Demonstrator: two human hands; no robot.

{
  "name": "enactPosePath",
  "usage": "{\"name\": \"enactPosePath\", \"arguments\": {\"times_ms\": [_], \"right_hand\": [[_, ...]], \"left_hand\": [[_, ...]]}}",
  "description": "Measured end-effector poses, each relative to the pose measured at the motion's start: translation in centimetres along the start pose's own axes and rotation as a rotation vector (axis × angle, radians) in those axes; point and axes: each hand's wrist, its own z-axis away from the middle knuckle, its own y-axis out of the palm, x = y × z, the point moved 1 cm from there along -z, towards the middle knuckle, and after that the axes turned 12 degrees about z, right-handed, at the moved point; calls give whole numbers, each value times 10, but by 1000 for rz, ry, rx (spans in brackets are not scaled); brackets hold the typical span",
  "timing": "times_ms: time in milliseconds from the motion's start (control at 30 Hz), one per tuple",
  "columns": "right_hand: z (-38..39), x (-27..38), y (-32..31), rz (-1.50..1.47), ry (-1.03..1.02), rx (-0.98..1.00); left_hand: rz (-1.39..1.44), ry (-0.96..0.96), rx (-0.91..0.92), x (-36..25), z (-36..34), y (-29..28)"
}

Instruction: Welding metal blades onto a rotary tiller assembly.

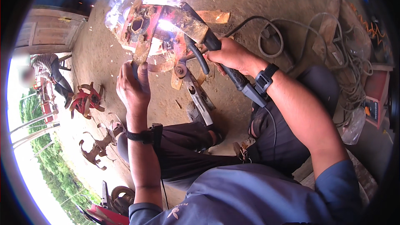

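Note:
Smoke and a glaring violet-white light surround a red, rusty bladed rotor [150,18] at the top. My left hand [134,84] is closed round the lower end of one of its flat, rusty blades [140,52]. My right hand [235,56] is wrapped round a long black welding tool [233,76] with a grey rear end and thin cable. The tool's front reaches up beside the rotor, partly behind a wide rusty blade [191,27]; its tip is lost in the clutter and glare. Under the rotor, a silver metal bar [200,103] slants down from a round bolted joint.
Coiled cables [354,68] lie on the right by a red box [377,96] and a clear plastic bag [353,127]. Another red bladed rotor [86,100] and rusty blades [100,143] rest on the left. Farther left sits another person [52,73]. My bent knees are close below the work.

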Motion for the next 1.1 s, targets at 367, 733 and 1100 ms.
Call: {"name": "enactPosePath", "arguments": {"times_ms": [367,733,1100], "right_hand": [[0,0,0,30,-43,-15],[2,2,2,33,-52,-29],[-3,-3,2,62,-37,-28]], "left_hand": [[-34,-23,-18,5,2,1],[-45,-64,5,5,2,1],[-37,-50,-9,4,2,1]]}}
